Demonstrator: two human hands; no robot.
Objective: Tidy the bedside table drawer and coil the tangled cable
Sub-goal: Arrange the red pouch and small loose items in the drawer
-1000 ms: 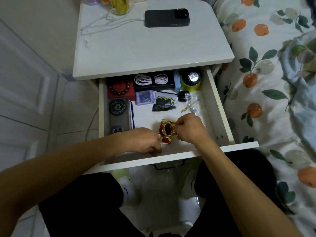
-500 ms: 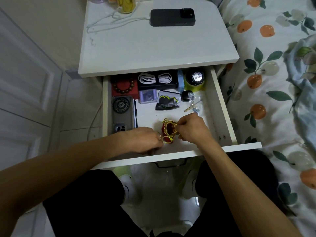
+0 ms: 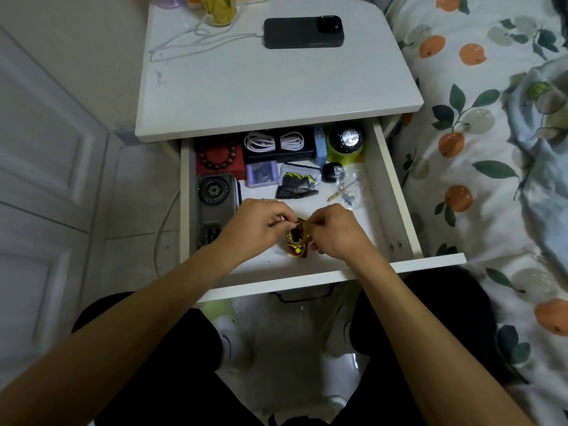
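Head view: both hands work inside the open drawer [image 3: 396, 192] near its front edge; left hand [image 3: 256, 229] and right hand [image 3: 336, 232] each have fingertips curled in on the top of a small red-and-gold trinket [image 3: 295, 241], pinching it from either side; trinket sits on the drawer floor, just behind the front panel, about mid-width; step looks like sorting loose items, not the cable yet; coiled white cable [image 3: 274, 142] already lies on a black box at the drawer's back edge; another white cable [image 3: 196, 35] runs loose on the tabletop's back left to the phone [image 3: 302, 31], probably the tangled one, can't confirm; next move likely calls for lifting the trinket and parking it beside the bead bracelet [image 3: 218, 158] or along a side wall; versus a second ago: left hand has come up off the drawer floor to join the pinch, right hand's hold unchanged.
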